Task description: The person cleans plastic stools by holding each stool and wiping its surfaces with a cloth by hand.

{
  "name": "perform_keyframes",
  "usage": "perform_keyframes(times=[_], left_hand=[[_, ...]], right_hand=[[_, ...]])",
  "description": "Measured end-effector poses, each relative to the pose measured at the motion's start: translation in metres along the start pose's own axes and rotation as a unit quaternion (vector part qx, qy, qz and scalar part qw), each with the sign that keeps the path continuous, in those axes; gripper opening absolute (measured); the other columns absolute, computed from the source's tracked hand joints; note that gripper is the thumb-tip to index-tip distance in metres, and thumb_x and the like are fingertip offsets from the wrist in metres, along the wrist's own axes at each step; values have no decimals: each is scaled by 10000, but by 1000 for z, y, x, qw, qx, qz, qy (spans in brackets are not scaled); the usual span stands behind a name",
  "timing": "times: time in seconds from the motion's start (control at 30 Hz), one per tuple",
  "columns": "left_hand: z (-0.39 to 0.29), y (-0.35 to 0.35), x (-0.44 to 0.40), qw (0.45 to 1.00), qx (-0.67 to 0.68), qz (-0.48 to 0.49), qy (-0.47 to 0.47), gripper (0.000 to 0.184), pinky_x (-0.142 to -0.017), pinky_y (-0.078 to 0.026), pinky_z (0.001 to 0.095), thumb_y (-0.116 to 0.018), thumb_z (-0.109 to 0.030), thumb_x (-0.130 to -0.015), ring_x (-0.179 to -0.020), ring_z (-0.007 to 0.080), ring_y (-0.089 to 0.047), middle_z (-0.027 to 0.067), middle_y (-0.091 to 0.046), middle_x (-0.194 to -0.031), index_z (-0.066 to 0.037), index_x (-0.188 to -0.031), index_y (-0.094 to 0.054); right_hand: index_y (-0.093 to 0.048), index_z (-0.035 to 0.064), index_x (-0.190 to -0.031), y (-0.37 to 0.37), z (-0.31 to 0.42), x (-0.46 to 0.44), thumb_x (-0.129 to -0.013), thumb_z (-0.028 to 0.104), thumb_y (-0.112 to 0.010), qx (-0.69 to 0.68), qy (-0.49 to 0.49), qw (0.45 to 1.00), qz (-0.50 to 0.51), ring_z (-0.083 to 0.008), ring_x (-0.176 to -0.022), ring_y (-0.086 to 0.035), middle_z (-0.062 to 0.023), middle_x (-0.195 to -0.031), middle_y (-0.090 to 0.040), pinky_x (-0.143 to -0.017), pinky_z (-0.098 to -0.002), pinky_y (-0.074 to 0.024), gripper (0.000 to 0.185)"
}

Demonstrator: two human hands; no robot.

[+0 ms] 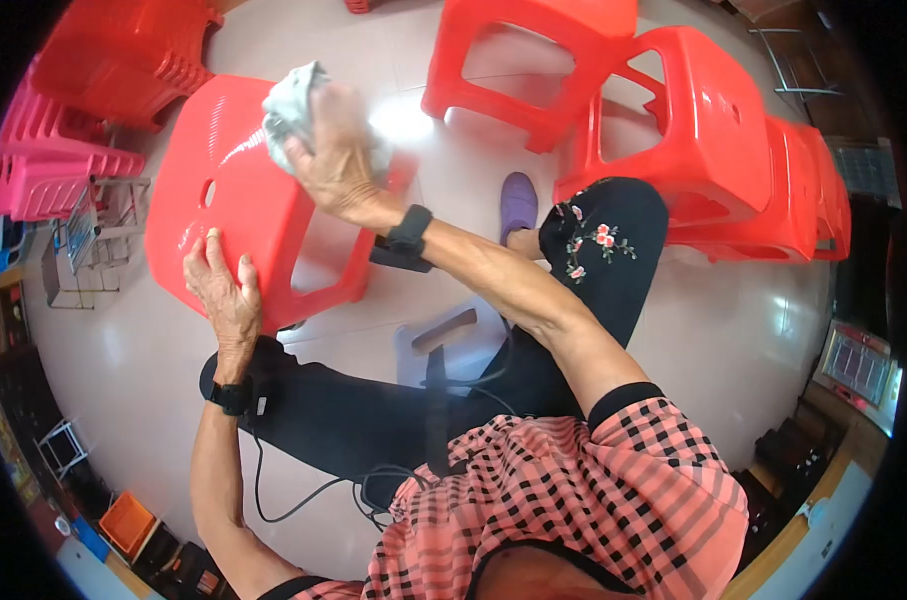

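A red plastic stool (244, 170) with a small slot in its seat stands in front of me, at the left. My left hand (224, 290) lies on the near part of this seat, its fingers spread and pressed on the surface. Over the far right edge of the same seat, my right hand (339, 165) grips a pale, crumpled cloth (292, 100). The cloth touches the seat, and the right fingers are smeared by motion. Part of the cloth is hidden beneath that hand.
More red stools (704, 130) stand at the right, some of them tilted. Stacked red stools (124, 50) and pink stools (64, 160) are at the upper left, near a metal rack (99, 240). A pale plastic stool (414, 345) is under me. Black cables (264, 490) hang by my leg.
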State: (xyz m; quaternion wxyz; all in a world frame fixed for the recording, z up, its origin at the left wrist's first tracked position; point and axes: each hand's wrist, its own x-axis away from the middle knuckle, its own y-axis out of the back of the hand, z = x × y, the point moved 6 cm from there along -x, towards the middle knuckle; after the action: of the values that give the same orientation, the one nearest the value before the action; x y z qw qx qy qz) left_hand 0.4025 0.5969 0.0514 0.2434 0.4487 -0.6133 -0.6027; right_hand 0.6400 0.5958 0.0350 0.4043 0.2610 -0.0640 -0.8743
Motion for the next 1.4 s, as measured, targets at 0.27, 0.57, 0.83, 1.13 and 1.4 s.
perform_keyframes(times=[0.27, 0.57, 0.83, 1.13, 1.4], left_hand=[[-4, -2, -1, 1000, 13, 13, 10, 562, -1069, -235, 509, -554, -233, -869, -1265, 392, -328, 230, -367, -1330, -24, -1371, -415], [2, -1, 1, 998, 3, 52, 21, 561, -1098, -203, 499, -480, -306, -916, -1314, 392, -301, 233, -342, -1391, -14, -1386, -388], [8, 0, 9, 996, 4, 67, 59, 606, -1127, -192, 488, -411, -434, -957, -1355, 369, -286, 224, -327, -1416, -16, -1395, -373], [14, 4, 12, 992, -8, 99, 81, 668, -1138, -160, 500, -389, -494, -953, -1382, 367, -244, 226, -293, -1433, -9, -1411, -345], [7, 4, 8, 995, 2, 81, 64, 633, -1121, -189, 503, -402, -471, -956, -1356, 367, -281, 221, -315, -1424, -19, -1397, -368]], right_hand=[[-533, 32, -1192, -9, -66, -18, -828, 307, -571, -130, -31, 991, -13, -393, -1059, -496, -210, -1150, -509, -926, -484, -401, 458], [-550, -2, -1173, -64, -249, 8, -883, 354, -491, -257, -331, 885, 201, -416, -1008, -585, -257, -1047, -625, -910, -432, -456, 462], [-508, -33, -1236, -88, -362, 49, -900, 371, -473, -124, -376, 908, 136, -447, -1051, -581, -308, -1070, -621, -918, -448, -453, 526], [-459, 3, -1221, -80, -405, 87, -888, 237, -563, 186, -306, 923, 140, -455, -1001, -559, -284, -1100, -559, -887, -510, -453, 420], [-379, -20, -1272, -65, -381, 120, -904, 217, -545, 145, -477, 861, 99, -458, -1063, -561, -325, -1133, -558, -899, -498, -464, 468]])
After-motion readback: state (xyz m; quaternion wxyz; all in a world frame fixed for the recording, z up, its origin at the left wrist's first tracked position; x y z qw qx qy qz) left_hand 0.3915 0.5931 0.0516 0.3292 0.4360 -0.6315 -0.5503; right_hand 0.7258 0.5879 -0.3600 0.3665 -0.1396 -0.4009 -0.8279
